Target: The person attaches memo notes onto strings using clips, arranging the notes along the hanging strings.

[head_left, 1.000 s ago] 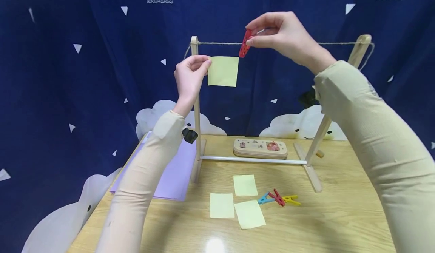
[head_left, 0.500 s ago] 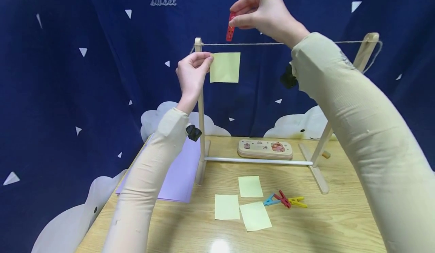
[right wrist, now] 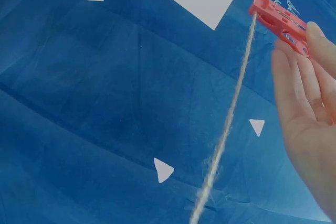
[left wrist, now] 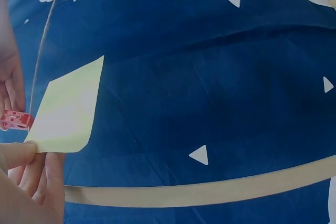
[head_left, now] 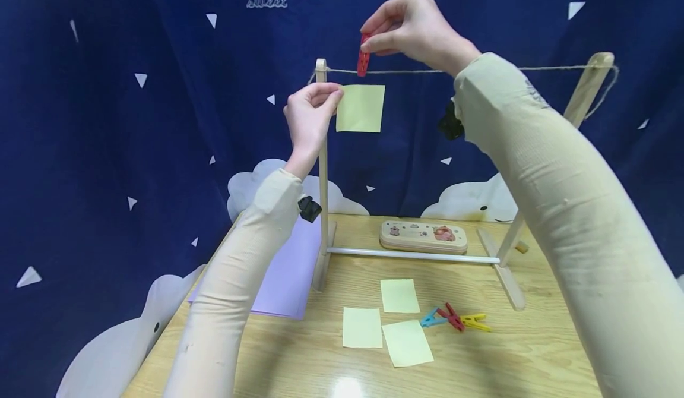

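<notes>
My left hand point(head_left: 312, 113) pinches a yellow sticky note point(head_left: 361, 109) by its upper left corner, near the left post of a wooden stand. The note hangs flat just below the twine point(head_left: 417, 72) strung between the posts. Above it, my right hand point(head_left: 414, 27) pinches a red clothespin point(head_left: 363, 56) between thumb and fingers, its tip pointing down at the twine. In the right wrist view the clothespin point(right wrist: 281, 23) has its tip at the twine point(right wrist: 231, 108); the note's corner point(right wrist: 210, 3) is apart from it. The left wrist view shows the note point(left wrist: 68, 111) held at its edge.
On the table lie three yellow notes point(head_left: 362, 328) and blue, red point(head_left: 452, 316) and yellow clothespins. A decorated pencil case point(head_left: 423, 237) sits behind the stand's white crossbar point(head_left: 411, 255). Purple sheets point(head_left: 285, 276) lie at the left, and a blue curtain point(head_left: 160, 148) hangs behind.
My right hand first rose and moved left with the red clothespin, then came down to the twine. My left hand keeps holding the note below the twine. The head view has shifted slightly.
</notes>
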A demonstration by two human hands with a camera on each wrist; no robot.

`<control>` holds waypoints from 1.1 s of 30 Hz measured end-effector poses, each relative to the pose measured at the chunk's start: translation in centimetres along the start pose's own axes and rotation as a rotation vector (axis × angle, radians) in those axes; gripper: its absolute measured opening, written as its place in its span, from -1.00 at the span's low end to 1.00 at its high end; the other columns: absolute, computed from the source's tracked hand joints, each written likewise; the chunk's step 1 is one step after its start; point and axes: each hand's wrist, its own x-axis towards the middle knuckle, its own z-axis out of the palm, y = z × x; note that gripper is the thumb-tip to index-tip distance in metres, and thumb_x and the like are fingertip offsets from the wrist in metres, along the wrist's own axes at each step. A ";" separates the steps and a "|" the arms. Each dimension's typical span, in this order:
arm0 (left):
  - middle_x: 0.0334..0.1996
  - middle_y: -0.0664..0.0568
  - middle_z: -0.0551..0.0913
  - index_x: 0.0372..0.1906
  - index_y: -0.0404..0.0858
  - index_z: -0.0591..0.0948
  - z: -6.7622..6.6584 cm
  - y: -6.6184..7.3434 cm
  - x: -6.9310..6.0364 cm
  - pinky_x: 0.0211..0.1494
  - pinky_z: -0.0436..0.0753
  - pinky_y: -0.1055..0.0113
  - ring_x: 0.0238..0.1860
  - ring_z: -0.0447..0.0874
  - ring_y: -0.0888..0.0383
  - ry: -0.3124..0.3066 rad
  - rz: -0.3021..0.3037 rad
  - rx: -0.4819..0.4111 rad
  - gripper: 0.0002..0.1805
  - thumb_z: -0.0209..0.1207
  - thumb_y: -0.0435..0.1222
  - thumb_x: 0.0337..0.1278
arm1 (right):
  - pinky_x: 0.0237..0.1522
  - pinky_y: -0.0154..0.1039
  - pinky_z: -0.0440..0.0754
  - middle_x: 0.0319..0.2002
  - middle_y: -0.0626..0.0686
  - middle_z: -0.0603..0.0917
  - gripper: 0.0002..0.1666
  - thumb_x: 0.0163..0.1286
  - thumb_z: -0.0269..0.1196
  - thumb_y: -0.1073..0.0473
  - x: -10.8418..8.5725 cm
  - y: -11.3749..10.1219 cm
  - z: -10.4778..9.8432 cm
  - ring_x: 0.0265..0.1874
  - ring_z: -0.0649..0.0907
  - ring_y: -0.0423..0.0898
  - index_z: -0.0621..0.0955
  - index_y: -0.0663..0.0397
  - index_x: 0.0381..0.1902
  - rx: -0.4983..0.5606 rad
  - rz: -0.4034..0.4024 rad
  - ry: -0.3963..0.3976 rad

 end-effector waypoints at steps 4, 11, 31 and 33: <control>-0.17 -0.12 0.81 -0.16 -0.31 0.76 0.1 0.0 0.1 -0.16 0.72 0.48 -0.20 0.81 0.22 -0.003 -0.002 0.004 -0.81 0.32 -0.29 0.20 | 0.11 -0.39 0.65 -0.25 -0.17 0.68 -0.56 0.29 0.36 0.10 0.1 0.1 0.2 -0.24 0.69 -0.30 0.66 0.18 0.08 -0.001 -0.006 0.005; -0.17 -0.13 0.81 -0.17 -0.32 0.76 0.2 0.0 0.1 -0.16 0.73 0.48 -0.18 0.82 0.16 0.004 0.003 0.000 -0.81 0.33 -0.29 0.20 | 0.11 -0.38 0.65 -0.26 -0.20 0.68 -0.58 0.30 0.35 0.10 0.2 0.1 0.1 -0.17 0.72 -0.24 0.66 0.18 0.06 0.020 0.012 -0.023; -0.18 -0.15 0.81 -0.18 -0.34 0.77 -0.2 0.1 0.4 -0.15 0.73 0.48 -0.18 0.82 0.18 0.023 -0.022 -0.047 -0.83 0.32 -0.32 0.20 | 0.14 -0.34 0.64 -0.06 0.01 0.71 -0.54 0.30 0.32 0.05 0.4 0.1 0.3 -0.10 0.73 -0.21 0.65 0.18 0.08 -0.017 -0.002 -0.089; -0.18 -0.14 0.81 -0.18 -0.33 0.77 -0.2 0.0 0.4 -0.14 0.73 0.48 -0.18 0.81 0.18 0.022 -0.027 -0.046 -0.83 0.32 -0.32 0.20 | 0.13 -0.34 0.65 -0.08 0.00 0.71 -0.54 0.30 0.33 0.06 0.5 0.2 0.5 -0.10 0.74 -0.19 0.66 0.19 0.08 -0.014 0.001 -0.091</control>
